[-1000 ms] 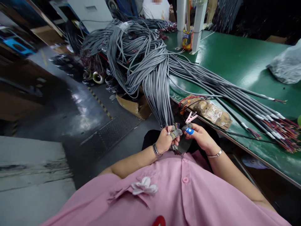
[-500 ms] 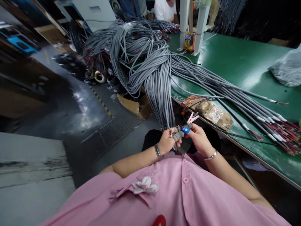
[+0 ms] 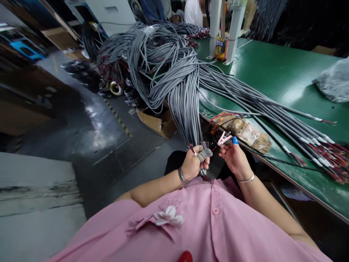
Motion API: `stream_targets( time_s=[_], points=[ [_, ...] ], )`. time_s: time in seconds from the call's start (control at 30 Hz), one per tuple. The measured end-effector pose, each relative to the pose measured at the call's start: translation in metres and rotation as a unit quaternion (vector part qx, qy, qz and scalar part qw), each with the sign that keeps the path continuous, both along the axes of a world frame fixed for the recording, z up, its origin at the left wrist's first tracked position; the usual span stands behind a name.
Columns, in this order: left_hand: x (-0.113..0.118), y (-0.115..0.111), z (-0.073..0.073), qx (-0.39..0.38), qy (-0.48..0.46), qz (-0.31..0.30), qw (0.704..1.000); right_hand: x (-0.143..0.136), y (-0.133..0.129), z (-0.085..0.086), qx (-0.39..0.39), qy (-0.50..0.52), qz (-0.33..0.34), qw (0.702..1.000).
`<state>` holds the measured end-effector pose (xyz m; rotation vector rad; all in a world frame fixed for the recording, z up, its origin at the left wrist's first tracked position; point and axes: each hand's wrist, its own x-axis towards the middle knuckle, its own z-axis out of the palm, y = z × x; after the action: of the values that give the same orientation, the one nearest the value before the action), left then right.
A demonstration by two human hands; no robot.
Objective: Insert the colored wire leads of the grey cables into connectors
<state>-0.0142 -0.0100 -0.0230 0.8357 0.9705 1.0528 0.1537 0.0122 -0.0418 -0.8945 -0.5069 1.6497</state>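
My left hand (image 3: 193,163), with grey covers on some fingertips, is closed around a cable end whose thin coloured wires (image 3: 204,145) fan out above the thumb. To its right, my right hand (image 3: 233,157) has a blue cover on one fingertip and its fingers are bent together. Beside those fingers is a pink clip (image 3: 224,139); whether they grip it or something smaller cannot be made out. A thick bundle of grey cables (image 3: 187,105) hangs over the table edge down to my left hand.
Grey cables with stripped ends (image 3: 321,149) lie across the green table (image 3: 286,72). A taped cardboard piece (image 3: 252,134) sits at its edge. White posts, a plastic bag (image 3: 334,82) and a person in white (image 3: 193,14) are farther off.
My right hand has moved right and turned, away from my left hand, and a gap now separates them. The coloured wires in my left hand show more fully.
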Motion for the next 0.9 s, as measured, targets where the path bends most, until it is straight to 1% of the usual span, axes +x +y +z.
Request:
stream_targets(
  time_s=[0.07,0.2,0.3,0.5,0.7,0.9],
  points=[
    [0.002,0.000,0.004,0.001,0.002,-0.006,1.000,0.000,0.007,0.003,0.001,0.007,0.018,1.000],
    [0.008,0.001,0.010,0.004,0.006,-0.011,1.000,-0.003,0.015,0.013,0.027,-0.007,0.012,1.000],
    [0.010,0.003,0.013,0.007,0.006,-0.009,1.000,-0.005,0.014,0.017,0.024,-0.004,0.008,1.000],
    [0.013,0.004,0.017,-0.006,0.022,-0.017,1.000,-0.007,0.011,0.020,0.019,-0.027,-0.017,0.999],
    [0.014,0.004,0.014,0.000,0.038,-0.031,0.999,-0.008,0.010,0.021,0.034,-0.019,-0.030,0.999],
    [0.014,0.005,0.011,0.013,0.049,-0.034,0.998,-0.008,0.011,0.015,0.038,-0.001,-0.024,0.999]
  ],
)
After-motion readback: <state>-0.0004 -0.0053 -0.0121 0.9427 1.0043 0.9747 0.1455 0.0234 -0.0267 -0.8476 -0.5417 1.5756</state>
